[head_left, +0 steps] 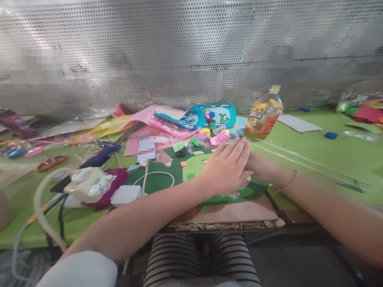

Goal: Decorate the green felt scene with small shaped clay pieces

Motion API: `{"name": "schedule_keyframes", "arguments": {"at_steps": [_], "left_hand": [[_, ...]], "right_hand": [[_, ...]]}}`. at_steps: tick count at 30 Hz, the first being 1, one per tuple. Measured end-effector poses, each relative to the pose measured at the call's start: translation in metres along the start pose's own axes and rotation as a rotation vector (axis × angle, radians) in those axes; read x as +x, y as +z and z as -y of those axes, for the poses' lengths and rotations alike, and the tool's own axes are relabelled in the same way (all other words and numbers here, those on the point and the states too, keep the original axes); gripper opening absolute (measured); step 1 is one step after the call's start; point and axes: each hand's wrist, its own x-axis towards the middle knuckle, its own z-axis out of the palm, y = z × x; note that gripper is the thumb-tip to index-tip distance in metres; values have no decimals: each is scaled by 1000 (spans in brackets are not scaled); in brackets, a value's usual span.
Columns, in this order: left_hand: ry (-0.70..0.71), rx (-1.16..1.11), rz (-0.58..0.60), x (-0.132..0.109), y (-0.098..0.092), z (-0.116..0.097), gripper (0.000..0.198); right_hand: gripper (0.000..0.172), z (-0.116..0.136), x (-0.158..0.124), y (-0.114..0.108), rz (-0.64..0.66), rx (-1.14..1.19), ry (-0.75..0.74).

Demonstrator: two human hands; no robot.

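Note:
My left hand lies flat with its fingers stretched out and together, palm pressed against my right hand, which sits mostly hidden beneath it. A thin bracelet circles my right wrist. Both hands hover over a dark green felt board with lighter green shapes. Whether anything is between the palms is hidden. Small coloured clay pieces in plastic wrappers lie just beyond my fingertips.
An orange drink bottle leans at the back right. Pink and blue foam sheets, red scissors, a blue glue gun, a white charger with cable and a magenta pouch crowd the left. A perforated metal wall stands behind.

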Motion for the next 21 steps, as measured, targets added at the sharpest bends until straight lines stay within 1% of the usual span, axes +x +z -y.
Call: {"name": "schedule_keyframes", "arguments": {"at_steps": [3,4,5,6,7,8,12,13,15,17,18,19,20,21], "left_hand": [[8,52,4,-4,7,2,68],[20,64,-10,-5,9,3,70],[34,75,-30,-5,9,4,72],[45,84,-53,-5,10,5,73],[52,93,-75,-5,10,7,74],[55,100,-93,-5,11,8,74],[42,112,-146,-4,13,15,75],[29,114,-165,-4,13,17,75],[1,114,-198,-4,14,21,75],[-13,110,-218,-4,15,24,75],[-17,107,-224,-4,15,25,75],[-19,105,-228,-4,16,26,76],[-25,105,-233,-4,16,26,76],[-31,106,-236,-4,17,26,77]], "right_hand": [[27,-1,-4,7,22,-8,-200],[28,-1,-6,8,54,59,-232],[27,-1,-8,9,90,172,-221],[23,1,-10,8,125,305,-172],[19,2,-12,7,172,518,-39],[17,5,-13,5,168,620,27],[27,15,-11,-9,235,1129,309],[29,15,-10,-14,263,1204,340],[33,15,-8,-23,347,1275,347],[32,13,-7,-29,404,1326,336],[29,13,-7,-31,418,1353,336],[29,14,-7,-32,422,1381,343],[36,15,-8,-31,421,1409,353],[47,17,-8,-30,418,1434,365]]}}
